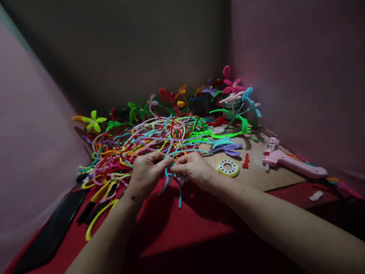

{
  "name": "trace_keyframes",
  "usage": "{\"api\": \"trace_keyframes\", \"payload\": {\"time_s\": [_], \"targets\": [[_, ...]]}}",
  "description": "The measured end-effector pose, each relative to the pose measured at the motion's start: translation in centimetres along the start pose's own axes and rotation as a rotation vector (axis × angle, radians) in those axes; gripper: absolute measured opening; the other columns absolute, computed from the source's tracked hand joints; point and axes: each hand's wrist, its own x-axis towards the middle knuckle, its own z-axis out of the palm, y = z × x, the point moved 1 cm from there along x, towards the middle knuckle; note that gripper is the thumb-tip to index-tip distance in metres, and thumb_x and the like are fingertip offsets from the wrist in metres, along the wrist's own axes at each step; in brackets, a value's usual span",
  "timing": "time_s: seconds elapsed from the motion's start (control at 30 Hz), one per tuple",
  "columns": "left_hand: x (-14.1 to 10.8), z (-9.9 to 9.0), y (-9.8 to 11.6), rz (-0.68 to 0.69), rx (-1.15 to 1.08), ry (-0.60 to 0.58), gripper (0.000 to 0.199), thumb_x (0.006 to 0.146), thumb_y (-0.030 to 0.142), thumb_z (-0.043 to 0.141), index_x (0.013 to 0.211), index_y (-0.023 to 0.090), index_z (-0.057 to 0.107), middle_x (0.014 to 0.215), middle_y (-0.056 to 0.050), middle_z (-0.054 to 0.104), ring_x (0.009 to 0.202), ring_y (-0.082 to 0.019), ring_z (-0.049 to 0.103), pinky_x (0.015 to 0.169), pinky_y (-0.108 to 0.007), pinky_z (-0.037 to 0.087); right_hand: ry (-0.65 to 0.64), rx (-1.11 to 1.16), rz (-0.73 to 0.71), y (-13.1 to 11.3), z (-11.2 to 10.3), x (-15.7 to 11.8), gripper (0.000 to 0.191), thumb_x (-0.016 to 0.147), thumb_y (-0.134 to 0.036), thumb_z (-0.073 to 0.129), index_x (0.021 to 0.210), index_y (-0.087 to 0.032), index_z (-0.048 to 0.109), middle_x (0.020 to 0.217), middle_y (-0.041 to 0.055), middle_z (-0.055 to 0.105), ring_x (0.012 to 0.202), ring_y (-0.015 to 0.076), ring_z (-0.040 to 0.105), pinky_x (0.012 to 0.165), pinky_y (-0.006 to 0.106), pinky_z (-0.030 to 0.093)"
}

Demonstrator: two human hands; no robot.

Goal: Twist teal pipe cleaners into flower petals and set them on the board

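- Fingers (165, 162) of left hand (148, 169) and right hand (194, 169) are pinching blue pipe cleaners (180, 195), tips pressed closed, above red cloth (196, 217)
- Tangled pile (148, 140) is crowding just behind
- Spool (235, 168) and glue gun (296, 164) are lying rightward

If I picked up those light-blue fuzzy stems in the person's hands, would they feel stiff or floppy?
The light-blue stems probably bend easily: one lower end curves outward. They may hold some shape, as that end juts sideways instead of dropping straight. They look thin, so likely light.
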Motion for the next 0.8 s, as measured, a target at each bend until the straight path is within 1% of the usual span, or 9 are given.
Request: {"api": "trace_keyframes", "payload": {"time_s": [0.07,0.1,0.2,0.27,0.43,0.5,0.63,0.67,0.8], "targets": [[-0.2,0.2,0.2,0.062,0.070,0.105,0.015,0.065,0.030,0.065,0.063,0.015,0.063,0.045,0.004,0.052,0.042,-0.007,0.042,0.042,-0.019,0.032,0.003,0.008,0.005,-0.2,0.0,-0.1,0.022,0.059,-0.019,0.059,0.043,-0.015,0.044,0.038,-0.0078,0.034,0.039,0.0038,0.026,0.043,0.022,0.017],[-0.2,0.2,0.1,0.048,0.050,0.111,0.016,0.065,0.031,0.065,0.063,0.015,0.064,0.045,0.004,0.051,0.041,-0.007,0.042,0.041,-0.019,0.031,0.002,0.016,0.011,-0.3,0.0,-0.1,0.021,0.058,-0.018,0.059,0.043,-0.015,0.044,0.037,-0.0079,0.034,0.039,0.0038,0.026,0.043,0.022,0.018],[0.0,0.1,-0.3,-0.101,-0.163,-0.012,0.023,0.067,0.038,0.063,0.061,0.016,0.060,0.037,0.006,0.043,0.034,-0.006,0.032,0.035,-0.019,0.023,-0.015,0.027,0.030,-0.7,0.1,-0.3,0.018,0.058,-0.017,0.059,0.044,-0.014,0.048,0.038,-0.0071,0.038,0.039,0.0040,0.029,0.042,0.022,0.020],[0.1,0.1,-0.4,-0.131,-0.222,-0.045,0.025,0.067,0.038,0.063,0.059,0.015,0.059,0.037,0.006,0.041,0.033,-0.005,0.029,0.034,-0.019,0.021,-0.018,0.022,0.042,-1.0,0.1,-0.3,0.015,0.057,-0.016,0.059,0.045,-0.013,0.050,0.038,-0.0064,0.041,0.038,0.0043,0.031,0.042,0.022,0.021],[-0.2,0.3,0.2,0.111,0.011,0.220,0.016,0.065,0.030,0.065,0.060,0.014,0.064,0.056,0.000,0.057,0.054,-0.009,0.047,0.050,-0.019,0.037,0.014,0.105,0.071,-1.3,0.1,-0.4,0.017,0.055,-0.013,0.060,0.042,-0.014,0.048,0.036,-0.0062,0.041,0.036,0.0047,0.032,0.041,0.022,0.021],[-0.2,0.4,0.3,0.055,-0.066,0.152,0.017,0.066,0.031,0.064,0.064,0.015,0.064,0.053,0.001,0.054,0.049,-0.008,0.044,0.046,-0.019,0.034,0.029,0.145,0.077,-1.4,0.1,-0.5,0.019,0.054,-0.014,0.061,0.041,-0.014,0.047,0.035,-0.0064,0.041,0.036,0.0045,0.031,0.041,0.023,0.020],[-0.1,0.6,0.0,-0.157,-0.282,-0.123,0.024,0.065,0.035,0.066,0.058,0.015,0.054,0.042,0.007,0.037,0.037,-0.004,0.027,0.037,-0.018,0.019,0.049,0.140,0.065,-1.1,0.1,-0.5,0.016,0.052,-0.012,0.059,0.041,-0.015,0.048,0.034,-0.0070,0.038,0.036,0.0043,0.029,0.041,0.023,0.018],[-0.1,0.7,0.0,-0.147,-0.275,-0.123,0.027,0.064,0.034,0.067,0.054,0.015,0.051,0.042,0.007,0.035,0.038,-0.004,0.026,0.037,-0.018,0.018,0.053,0.134,0.064,-1.0,0.1,-0.4,0.016,0.052,-0.012,0.058,0.041,-0.014,0.048,0.034,-0.0071,0.038,0.036,0.0043,0.028,0.041,0.023,0.018],[-0.3,0.7,0.2,0.001,-0.141,0.056,0.031,0.062,0.029,0.068,0.047,0.014,0.045,0.044,0.006,0.034,0.043,-0.004,0.028,0.041,-0.018,0.021,0.038,0.133,0.067,-0.7,0.2,-0.3,0.017,0.052,-0.012,0.058,0.040,-0.014,0.046,0.034,-0.0071,0.037,0.036,0.0040,0.027,0.041,0.023,0.017]]}}
